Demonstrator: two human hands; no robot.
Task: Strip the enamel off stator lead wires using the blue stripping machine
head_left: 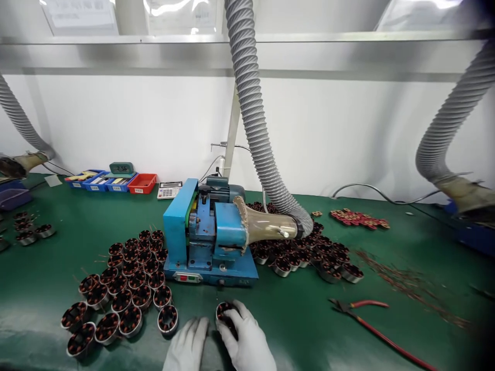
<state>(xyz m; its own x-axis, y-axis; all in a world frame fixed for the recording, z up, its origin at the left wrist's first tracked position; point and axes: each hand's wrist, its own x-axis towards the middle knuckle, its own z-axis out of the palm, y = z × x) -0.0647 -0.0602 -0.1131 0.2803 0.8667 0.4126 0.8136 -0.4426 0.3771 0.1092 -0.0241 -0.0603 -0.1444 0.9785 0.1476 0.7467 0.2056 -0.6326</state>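
Observation:
My right hand (247, 337), in a white glove, is closed on a motor stator (223, 310), a metal ring with dark copper-wound teeth inside, at the front edge of the mat. The thumb and fingers cover part of it. My left hand (187, 342), also gloved, lies with its fingers stretched out on the mat and holds nothing. Just left of it stands another stator (167, 319), the nearest of a large group of stators (130, 288). Behind both hands sits a blue motor-driven machine (211, 242) with red and green buttons.
A grey hose (255, 103) joins the machine's funnel (270, 226). More stators (296, 255) lie to its right. Red-handled nippers (371, 322) and wire scraps (410, 286) are on the right, with red rings (359, 219) behind. A calculator (169, 190) and bins (142, 184) stand at the back left.

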